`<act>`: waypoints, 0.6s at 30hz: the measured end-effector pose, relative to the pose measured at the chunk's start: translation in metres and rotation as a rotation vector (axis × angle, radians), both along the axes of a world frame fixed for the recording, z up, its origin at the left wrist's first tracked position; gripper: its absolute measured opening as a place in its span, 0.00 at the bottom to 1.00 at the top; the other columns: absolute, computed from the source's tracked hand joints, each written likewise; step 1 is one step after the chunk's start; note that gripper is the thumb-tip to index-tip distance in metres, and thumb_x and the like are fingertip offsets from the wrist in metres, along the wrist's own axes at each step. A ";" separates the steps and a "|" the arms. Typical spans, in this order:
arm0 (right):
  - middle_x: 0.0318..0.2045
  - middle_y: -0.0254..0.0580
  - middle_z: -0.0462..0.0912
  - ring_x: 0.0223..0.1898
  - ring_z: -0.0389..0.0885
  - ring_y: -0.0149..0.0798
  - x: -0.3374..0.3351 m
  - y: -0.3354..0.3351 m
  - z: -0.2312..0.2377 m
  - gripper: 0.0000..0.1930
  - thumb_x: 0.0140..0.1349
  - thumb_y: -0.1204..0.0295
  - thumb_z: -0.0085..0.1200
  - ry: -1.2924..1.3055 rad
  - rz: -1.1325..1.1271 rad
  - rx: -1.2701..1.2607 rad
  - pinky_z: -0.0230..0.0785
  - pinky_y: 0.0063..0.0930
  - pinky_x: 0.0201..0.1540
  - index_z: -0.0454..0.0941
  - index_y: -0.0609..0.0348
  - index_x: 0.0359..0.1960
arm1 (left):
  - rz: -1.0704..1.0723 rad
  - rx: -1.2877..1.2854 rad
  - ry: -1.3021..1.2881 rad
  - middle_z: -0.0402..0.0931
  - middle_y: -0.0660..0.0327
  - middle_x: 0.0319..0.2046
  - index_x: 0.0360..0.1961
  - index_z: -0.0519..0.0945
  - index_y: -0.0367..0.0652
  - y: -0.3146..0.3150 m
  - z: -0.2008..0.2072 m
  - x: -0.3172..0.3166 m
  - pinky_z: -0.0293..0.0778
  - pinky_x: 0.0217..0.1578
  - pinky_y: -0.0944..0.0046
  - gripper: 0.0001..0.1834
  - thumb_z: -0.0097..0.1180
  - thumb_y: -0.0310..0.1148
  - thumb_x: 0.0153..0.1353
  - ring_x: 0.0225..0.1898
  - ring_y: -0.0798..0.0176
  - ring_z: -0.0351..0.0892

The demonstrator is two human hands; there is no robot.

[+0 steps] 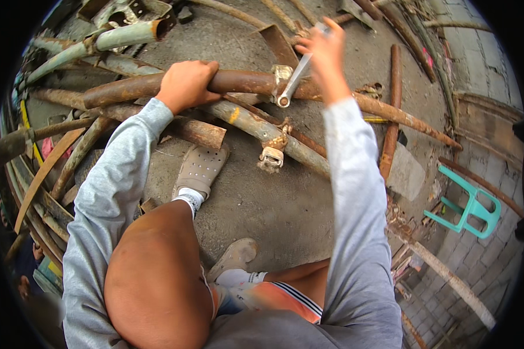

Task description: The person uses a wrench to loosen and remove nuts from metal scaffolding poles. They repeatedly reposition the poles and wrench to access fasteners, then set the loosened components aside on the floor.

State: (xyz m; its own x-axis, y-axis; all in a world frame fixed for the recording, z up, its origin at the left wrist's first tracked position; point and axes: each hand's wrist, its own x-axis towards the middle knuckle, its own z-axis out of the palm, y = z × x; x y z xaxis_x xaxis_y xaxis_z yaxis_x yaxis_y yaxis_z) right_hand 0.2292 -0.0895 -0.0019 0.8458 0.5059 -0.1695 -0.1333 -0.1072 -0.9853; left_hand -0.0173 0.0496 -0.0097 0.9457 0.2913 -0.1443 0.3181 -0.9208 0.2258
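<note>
Two hands, one wrench (297,80), two clamps by them. Left hand (186,84) gripping the rusty pipe (244,82), left of the upper clamp (282,72). Right hand (326,58) blurred, fingers wrapped round the wrench's far end; near ring end right by the upper clamp, can't tell if seated on a bolt. Lower clamp (272,156) at the grey pipe (247,125), which bears one yellow mark (233,116). Two clogs (201,168) worn, one teal seat (474,206) at right. More pipes around, too overlapped to count.
</note>
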 end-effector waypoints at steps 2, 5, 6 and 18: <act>0.37 0.48 0.83 0.34 0.84 0.41 -0.041 0.042 0.009 0.22 0.74 0.62 0.52 -0.532 0.294 -0.416 0.78 0.38 0.39 0.66 0.54 0.64 | -0.004 0.000 -0.030 0.83 0.52 0.32 0.38 0.78 0.44 0.002 -0.003 -0.011 0.79 0.36 0.47 0.26 0.73 0.52 0.49 0.36 0.44 0.85; 0.29 0.43 0.82 0.32 0.81 0.39 -0.086 0.060 0.004 0.18 0.71 0.61 0.56 -0.606 0.693 -0.150 0.74 0.39 0.38 0.74 0.52 0.58 | 0.003 0.010 -0.021 0.83 0.53 0.32 0.37 0.77 0.44 0.004 -0.007 -0.017 0.79 0.36 0.47 0.25 0.73 0.50 0.49 0.36 0.45 0.85; 0.29 0.40 0.81 0.30 0.79 0.36 -0.086 0.062 0.001 0.17 0.70 0.61 0.57 -0.604 0.664 -0.151 0.73 0.36 0.36 0.76 0.52 0.56 | -0.001 0.010 -0.029 0.83 0.53 0.32 0.37 0.77 0.44 0.004 -0.007 -0.016 0.79 0.36 0.47 0.25 0.73 0.50 0.48 0.36 0.45 0.85; 0.37 0.47 0.75 0.38 0.73 0.38 0.033 -0.054 0.029 0.12 0.77 0.73 0.43 0.251 0.010 0.344 0.71 0.33 0.40 0.66 0.61 0.58 | -0.015 -0.010 -0.058 0.84 0.53 0.32 0.36 0.77 0.44 0.001 -0.003 -0.008 0.80 0.35 0.47 0.24 0.73 0.49 0.47 0.34 0.44 0.85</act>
